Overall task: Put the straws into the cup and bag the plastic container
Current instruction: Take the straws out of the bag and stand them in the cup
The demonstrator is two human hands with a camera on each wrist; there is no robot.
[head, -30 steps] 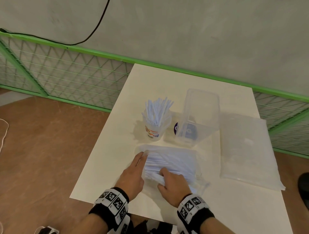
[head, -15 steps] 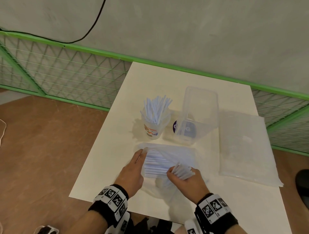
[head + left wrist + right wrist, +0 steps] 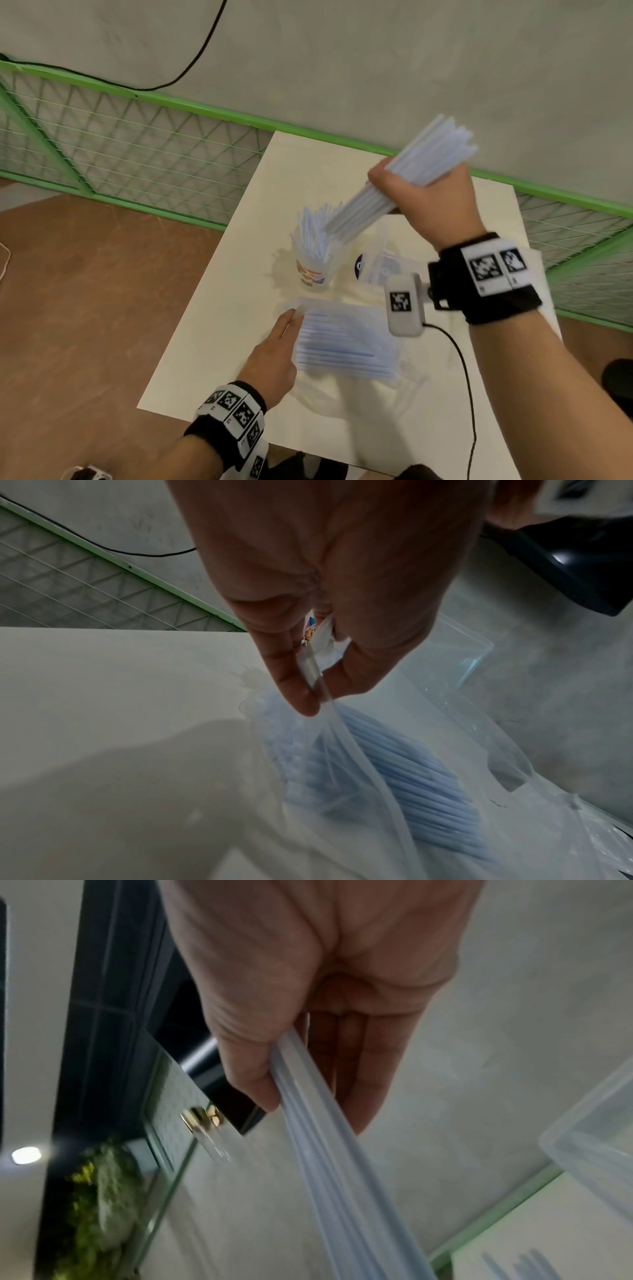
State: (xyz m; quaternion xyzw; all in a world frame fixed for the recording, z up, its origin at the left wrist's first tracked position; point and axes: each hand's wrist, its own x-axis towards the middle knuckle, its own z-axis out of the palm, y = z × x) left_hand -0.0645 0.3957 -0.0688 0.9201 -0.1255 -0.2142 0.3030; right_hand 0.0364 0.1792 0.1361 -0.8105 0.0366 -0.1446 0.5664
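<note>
Straws [image 3: 404,185]: your right hand [image 3: 435,202] clenches a bundle, tips slanting above the cup [image 3: 313,267]. Left hand [image 3: 274,356] pinches the straw bag's [image 3: 346,342] edge near the table's [image 3: 205,342] left side.

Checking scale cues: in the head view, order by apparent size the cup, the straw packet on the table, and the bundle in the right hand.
1. straw packet
2. bundle, enlarged by nearness to the camera, so its ranking against the packet is unsure
3. cup

Pale blue-white straws [image 3: 404,181]; clear cup [image 3: 313,270] with orange and blue print; cream surface [image 3: 219,342]; green mesh fence [image 3: 137,147]; brown floor [image 3: 85,308]; black wristbands [image 3: 496,284] bearing black-and-white square markers.
</note>
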